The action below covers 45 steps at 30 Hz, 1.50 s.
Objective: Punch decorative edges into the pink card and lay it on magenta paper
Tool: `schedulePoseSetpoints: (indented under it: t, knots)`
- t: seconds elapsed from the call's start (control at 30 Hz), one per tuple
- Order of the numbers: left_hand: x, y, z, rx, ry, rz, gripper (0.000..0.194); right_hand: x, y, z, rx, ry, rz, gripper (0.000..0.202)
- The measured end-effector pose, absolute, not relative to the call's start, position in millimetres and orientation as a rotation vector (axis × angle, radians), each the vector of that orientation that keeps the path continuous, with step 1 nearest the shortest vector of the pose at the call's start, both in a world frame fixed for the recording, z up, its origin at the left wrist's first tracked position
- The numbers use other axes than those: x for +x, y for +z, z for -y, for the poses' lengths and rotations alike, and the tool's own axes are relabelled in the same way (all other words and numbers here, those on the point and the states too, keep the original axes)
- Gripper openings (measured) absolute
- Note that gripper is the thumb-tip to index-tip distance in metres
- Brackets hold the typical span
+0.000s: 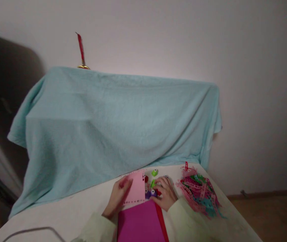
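My left hand (120,191) is closed on the left side of a pink sheet of paper (136,188), thumb on top. Small punched shapes line the sheet's edges. Just right of it stands a cluster of small craft punches: a green punch (154,172), a red punch (146,178) and a purple punch (153,192) among them. Over this cluster is my right hand (165,193), its thumb and fingers apart around the punches. Part of a red punch shows between thumb and fingers; whether I touch it, I cannot tell.
A magenta sheet (140,223) lies in front of me, over a red sheet (161,222). Punched paper strips (201,191) are heaped at the right table edge. A light blue cloth (120,127) hangs behind the white table (50,218). A grey cable (37,229) lies front left.
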<state>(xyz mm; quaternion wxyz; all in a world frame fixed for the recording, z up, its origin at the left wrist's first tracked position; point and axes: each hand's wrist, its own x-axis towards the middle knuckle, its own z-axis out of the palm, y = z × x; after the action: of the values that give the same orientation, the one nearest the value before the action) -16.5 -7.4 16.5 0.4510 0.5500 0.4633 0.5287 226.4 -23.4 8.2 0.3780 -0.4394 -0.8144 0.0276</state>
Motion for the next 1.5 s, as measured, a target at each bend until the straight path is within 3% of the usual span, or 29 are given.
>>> schedulePoseSetpoints:
  t: [0.13, 0.27, 0.43, 0.63, 1.2, 1.5]
  knots:
    - [-17.3, 17.3, 4.9, 1.184, 1.274, -1.145, 0.050, 226.8, 6.3, 21.2, -1.091, 0.183, 2.037, 0.024]
    - [-18.0, 18.0, 0.7, 1.155, 1.223, -1.221, 0.044, 228.1, 6.6, 14.8, -1.094, 0.489, 1.648, 0.019]
    - [-14.3, 19.3, 5.4, 1.231, 1.168, -1.188, 0.042, 232.8, 12.6, 11.0, -0.993, 0.840, 1.232, 0.031]
    - [-8.0, 24.5, 14.0, 1.248, 1.214, -1.115, 0.043, 230.3, 6.9, 10.5, -0.959, 1.213, 1.234, 0.055]
    - [-6.0, 27.4, 21.7, 1.406, 1.157, -1.041, 0.044, 227.8, 2.9, 14.1, -0.932, 1.416, 1.380, 0.033]
    - [-5.5, 22.2, 19.6, 1.362, 1.093, -1.070, 0.047, 223.2, 2.7, 14.8, -0.944, 1.429, 1.380, 0.038]
